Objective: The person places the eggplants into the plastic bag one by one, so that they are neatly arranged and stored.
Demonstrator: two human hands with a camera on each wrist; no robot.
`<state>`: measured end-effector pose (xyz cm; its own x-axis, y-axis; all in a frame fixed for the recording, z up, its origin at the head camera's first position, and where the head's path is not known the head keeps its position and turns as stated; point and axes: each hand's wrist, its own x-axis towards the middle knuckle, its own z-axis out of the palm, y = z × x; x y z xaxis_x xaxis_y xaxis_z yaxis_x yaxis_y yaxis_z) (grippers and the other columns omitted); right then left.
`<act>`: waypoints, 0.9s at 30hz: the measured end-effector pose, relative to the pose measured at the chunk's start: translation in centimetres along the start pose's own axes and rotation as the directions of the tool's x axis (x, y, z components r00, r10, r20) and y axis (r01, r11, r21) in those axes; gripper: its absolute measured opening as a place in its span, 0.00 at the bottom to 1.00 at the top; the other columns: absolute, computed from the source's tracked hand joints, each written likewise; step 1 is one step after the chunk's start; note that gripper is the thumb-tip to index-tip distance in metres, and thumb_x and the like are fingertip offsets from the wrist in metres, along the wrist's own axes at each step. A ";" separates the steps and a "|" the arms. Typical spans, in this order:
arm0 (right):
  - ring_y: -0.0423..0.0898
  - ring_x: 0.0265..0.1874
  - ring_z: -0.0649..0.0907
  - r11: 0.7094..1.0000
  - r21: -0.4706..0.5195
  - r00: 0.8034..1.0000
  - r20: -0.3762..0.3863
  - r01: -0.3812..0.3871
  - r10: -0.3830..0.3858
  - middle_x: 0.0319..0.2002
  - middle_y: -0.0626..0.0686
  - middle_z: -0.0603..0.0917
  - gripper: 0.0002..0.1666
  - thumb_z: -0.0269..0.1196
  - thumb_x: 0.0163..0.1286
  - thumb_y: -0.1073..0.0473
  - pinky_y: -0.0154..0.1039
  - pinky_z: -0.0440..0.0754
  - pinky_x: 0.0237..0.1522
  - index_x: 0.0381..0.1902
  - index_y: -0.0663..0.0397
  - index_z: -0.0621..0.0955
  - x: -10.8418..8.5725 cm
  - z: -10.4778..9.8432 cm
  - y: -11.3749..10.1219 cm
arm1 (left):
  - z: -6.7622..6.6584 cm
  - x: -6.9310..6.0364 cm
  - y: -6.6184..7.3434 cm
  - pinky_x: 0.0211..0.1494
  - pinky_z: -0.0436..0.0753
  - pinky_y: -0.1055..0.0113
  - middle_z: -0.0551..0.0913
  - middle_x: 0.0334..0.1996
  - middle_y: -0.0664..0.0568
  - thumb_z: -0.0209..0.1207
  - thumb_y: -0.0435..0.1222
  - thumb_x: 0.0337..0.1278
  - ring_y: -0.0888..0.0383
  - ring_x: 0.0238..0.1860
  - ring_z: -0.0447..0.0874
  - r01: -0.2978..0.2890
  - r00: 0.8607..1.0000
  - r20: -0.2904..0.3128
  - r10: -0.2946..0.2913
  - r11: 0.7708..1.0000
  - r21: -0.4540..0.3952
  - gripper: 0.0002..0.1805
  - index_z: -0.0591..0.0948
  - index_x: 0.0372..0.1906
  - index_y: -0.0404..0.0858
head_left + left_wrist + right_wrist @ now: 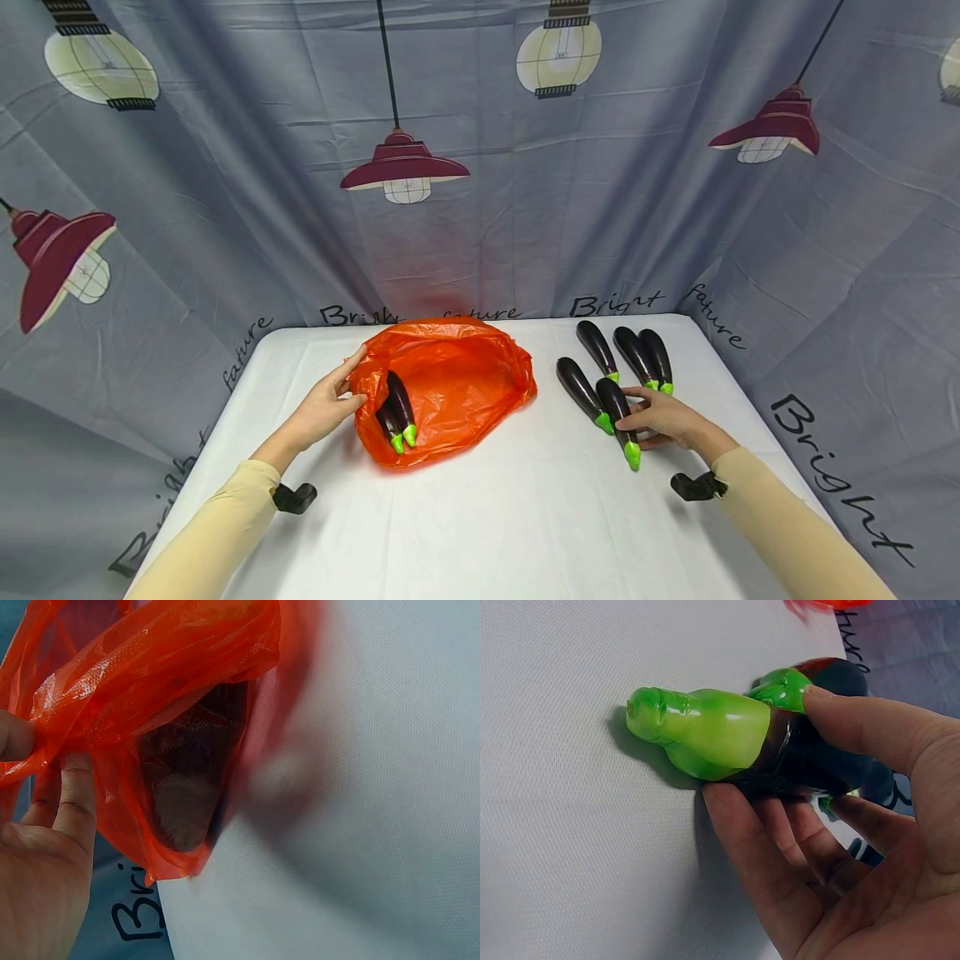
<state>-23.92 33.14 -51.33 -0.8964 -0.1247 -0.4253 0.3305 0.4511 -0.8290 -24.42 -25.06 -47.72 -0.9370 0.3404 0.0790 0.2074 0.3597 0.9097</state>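
My left hand [327, 406] pinches the left rim of a red plastic bag [465, 400], thumb on one side and fingers on the other. Two dark eggplants [401, 404] with green stem ends lie inside the bag near that rim. In the left wrist view, a dark shape [187, 780] shows through the bag's film. On the right, my right hand [667, 419] grips an eggplant [617, 408] by its sides, just behind the green cap [727, 731]. Whether this eggplant is lifted off the cloth I cannot tell.
Several more eggplants [579, 390] lie beside and behind the gripped one, stems toward me. White cloth [487, 525] covers the table. A grey curtain [480, 242] printed with lamps hangs at the table's back and sides. Each wrist wears a black camera mount [295, 497].
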 end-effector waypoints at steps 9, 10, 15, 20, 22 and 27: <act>0.49 0.39 0.83 1.000 -0.013 1.000 0.007 -0.001 0.001 0.49 0.61 0.71 0.56 0.75 0.61 0.61 0.52 0.88 0.40 0.79 0.63 0.57 0.0 0.0 -0.2 | 0.0 0.0 0.1 0.71 0.65 0.46 0.47 0.82 0.43 0.58 0.28 0.70 0.38 0.79 0.49 0.013 1.000 -0.004 -0.013 1.000 0.004 0.44 0.53 0.83 0.54; 0.49 0.39 0.83 1.000 -0.021 1.000 0.011 0.004 -0.004 0.49 0.61 0.71 0.56 0.75 0.62 0.61 0.52 0.88 0.40 0.79 0.63 0.56 0.0 -0.1 -0.2 | 0.0 0.0 0.1 0.71 0.65 0.46 0.47 0.82 0.43 0.58 0.28 0.70 0.38 0.79 0.50 0.014 1.000 -0.005 -0.014 1.000 0.004 0.44 0.53 0.83 0.54; 0.50 0.40 0.81 1.000 -0.030 1.000 0.011 0.008 -0.008 0.47 0.60 0.71 0.56 0.75 0.62 0.61 0.51 0.88 0.38 0.79 0.61 0.56 0.0 0.1 -0.2 | 0.0 -0.1 0.1 0.70 0.66 0.46 0.46 0.82 0.41 0.58 0.28 0.70 0.38 0.78 0.53 0.016 1.000 -0.001 -0.016 1.000 -0.001 0.44 0.53 0.83 0.54; 0.51 0.40 0.80 0.999 -0.035 1.000 0.008 0.006 -0.006 0.48 0.61 0.71 0.55 0.74 0.62 0.62 0.51 0.88 0.38 0.80 0.61 0.56 0.1 0.1 -0.1 | 0.0 -0.1 0.2 0.69 0.67 0.48 0.46 0.82 0.41 0.58 0.29 0.70 0.38 0.78 0.53 0.026 1.000 0.000 -0.026 1.000 0.002 0.44 0.53 0.83 0.55; 0.51 0.40 0.80 0.999 -0.036 1.000 0.004 0.003 -0.003 0.49 0.61 0.71 0.55 0.74 0.62 0.62 0.50 0.88 0.38 0.79 0.61 0.56 0.1 0.1 -0.1 | 0.0 -0.1 0.2 0.69 0.68 0.49 0.46 0.82 0.42 0.58 0.28 0.69 0.38 0.78 0.54 0.027 1.000 0.000 -0.027 1.000 -0.001 0.45 0.53 0.83 0.55; 0.51 0.40 0.81 0.999 -0.040 1.000 0.002 -0.004 0.004 0.51 0.63 0.72 0.54 0.72 0.63 0.63 0.50 0.88 0.38 0.79 0.62 0.56 0.0 0.1 -0.2 | 0.1 0.0 0.2 0.68 0.70 0.51 0.48 0.82 0.43 0.58 0.27 0.69 0.39 0.76 0.58 0.022 1.000 -0.004 -0.022 1.000 -0.006 0.45 0.53 0.83 0.53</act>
<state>-23.95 32.96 -51.18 -0.8947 -0.1244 -0.4291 0.3220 0.4862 -0.8123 -24.37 -24.90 -47.56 -0.9423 0.3293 0.0606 0.1852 0.3619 0.9136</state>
